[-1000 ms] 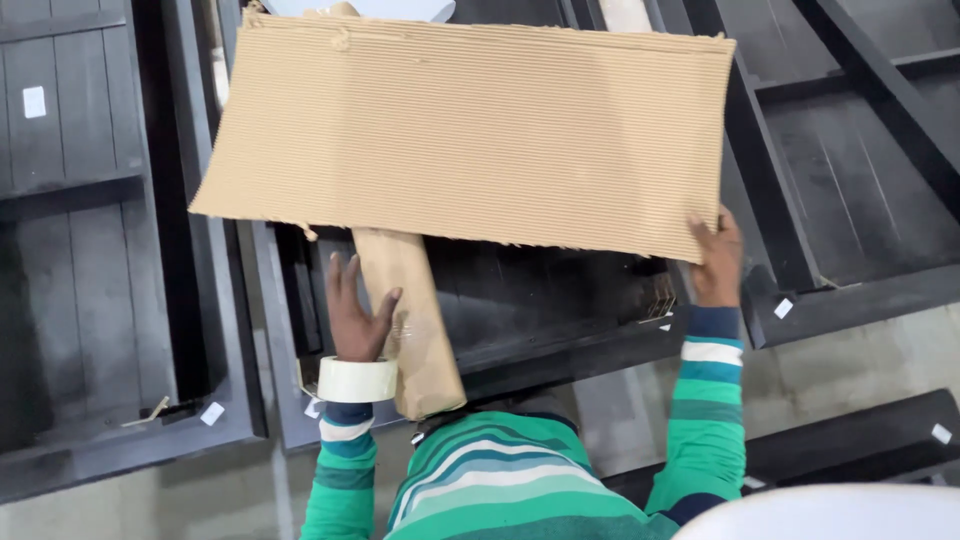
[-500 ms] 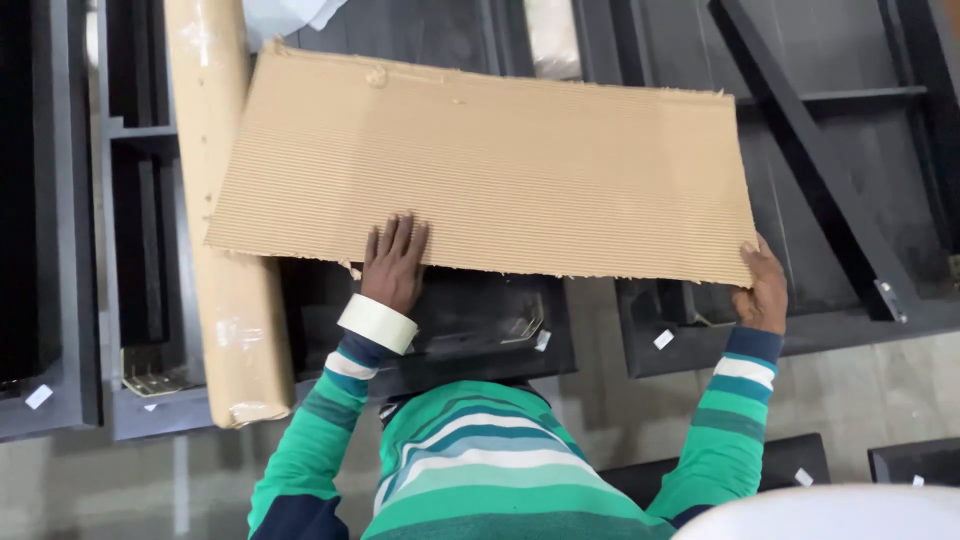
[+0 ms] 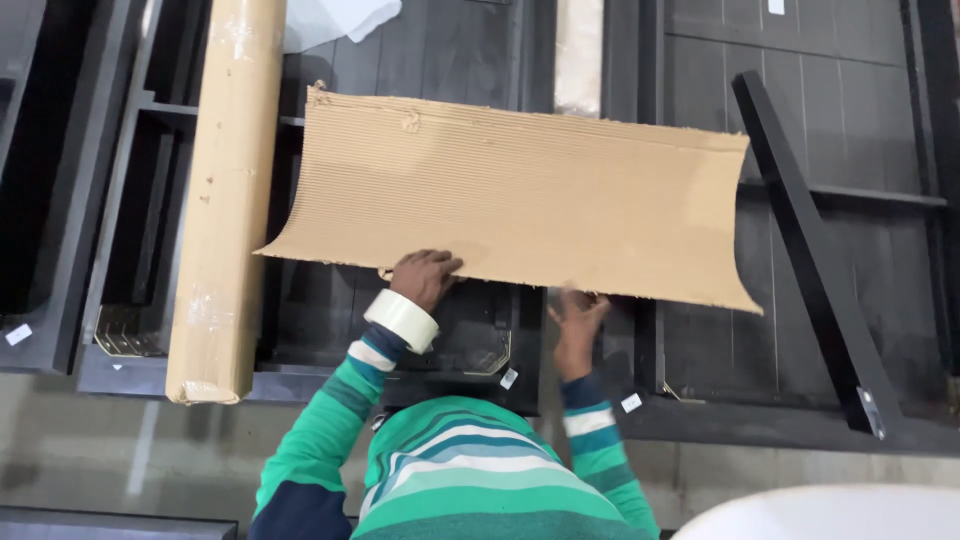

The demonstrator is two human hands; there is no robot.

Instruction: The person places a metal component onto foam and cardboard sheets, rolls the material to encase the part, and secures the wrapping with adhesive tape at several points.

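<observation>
A wide brown sheet of corrugated cardboard (image 3: 510,205), ribbed along its length and bowed so that both short ends curl, lies over black slatted wooden furniture panels (image 3: 800,150) that fill most of the view; its long axis runs left to right, and its near long edge sits directly ahead of both hands, just beyond the fingertips. To the left, a long roll of brown corrugated cardboard (image 3: 228,190) lies at right angles to the sheet, its long axis running away from the person, its near end at the front edge of the panels and its far end cut off by the top of the picture. A black wooden bar (image 3: 810,260) slants across the panels under the sheet's right end. The left hand (image 3: 425,277) is the nearer one to the sheet's middle: it rests on the near edge with fingers curled, though whether it pinches the board or only presses on it cannot be made out. A ring of pale packing tape (image 3: 401,319) sits around that wrist like a bracelet. The right hand (image 3: 575,320) is blurred, fingers spread loosely, just below the edge and holding nothing visible. What lies beneath the sheet is hidden.
</observation>
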